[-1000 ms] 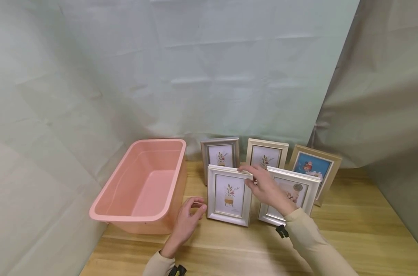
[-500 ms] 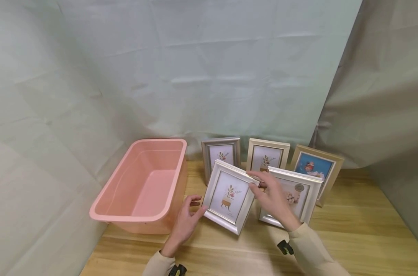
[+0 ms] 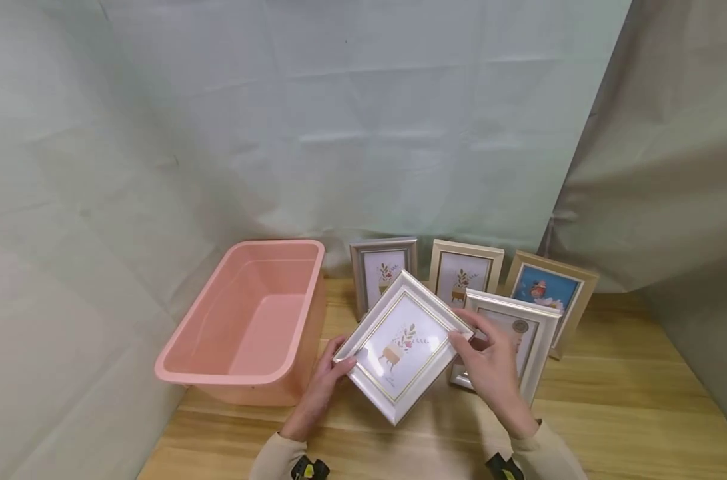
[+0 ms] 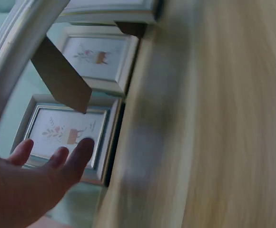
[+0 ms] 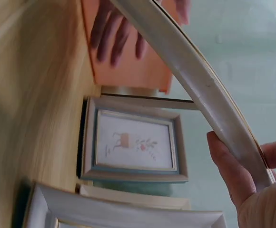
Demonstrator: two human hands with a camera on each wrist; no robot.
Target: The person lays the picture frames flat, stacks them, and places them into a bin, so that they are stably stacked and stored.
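In the head view my right hand pinches a silver picture frame with a plant print at its right corner, thumb in front and fingers behind. The frame is tilted, one corner pointing down, raised off the table. My left hand is at its left corner, the thumb over the front edge. In the left wrist view the left fingers reach out straight and spread behind the frame, whose brown stand sticks out at the back. The right wrist view shows the right thumb and fingers on either side of the frame's edge.
A pink plastic tub stands left on the wooden table. Behind the hands stand a pewter frame, a cream frame and a gold frame with a blue picture. Another silver frame stands close by the right hand.
The silver frame has been lifted from standing upright, turned clockwise and brought closer. The right hand moved right and down with its corner; the left thumb has come over the left corner.
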